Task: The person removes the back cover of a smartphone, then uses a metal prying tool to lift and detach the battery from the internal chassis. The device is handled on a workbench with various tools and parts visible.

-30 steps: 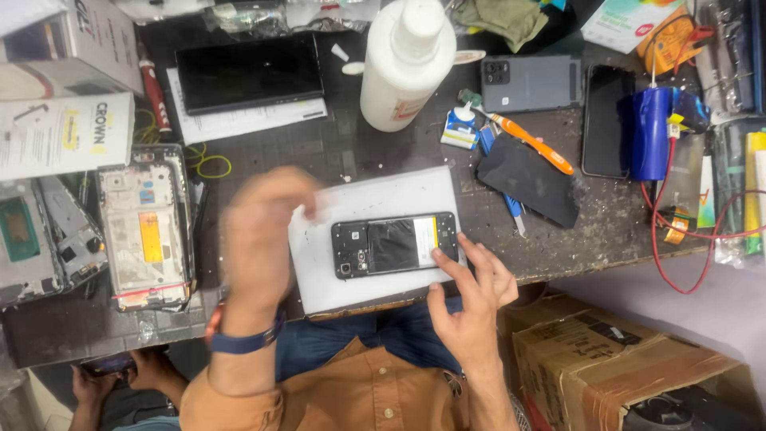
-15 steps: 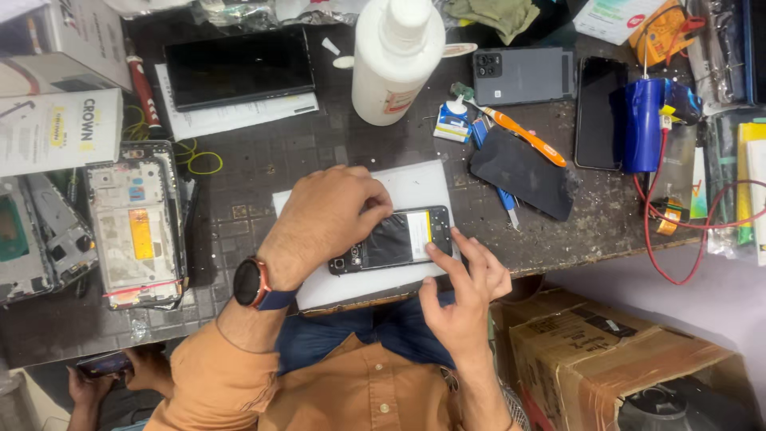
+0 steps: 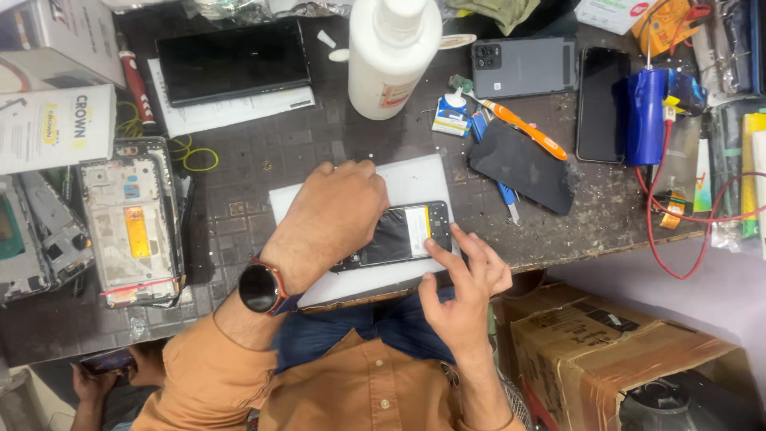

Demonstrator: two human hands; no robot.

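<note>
- The left hand is lying palm-down with fingers loosely curled over the left part of the opened phone, covering it; whether it is pinching anything I cannot tell.
- The opened phone is lying flat on a white mat at the near edge of the surface; it looks light, thin, stiff and fragile, best held by its edges.
- The right hand is spreading its fingers, their tips touching the phone's right end.

The left hand has come down onto the opened phone.
</note>
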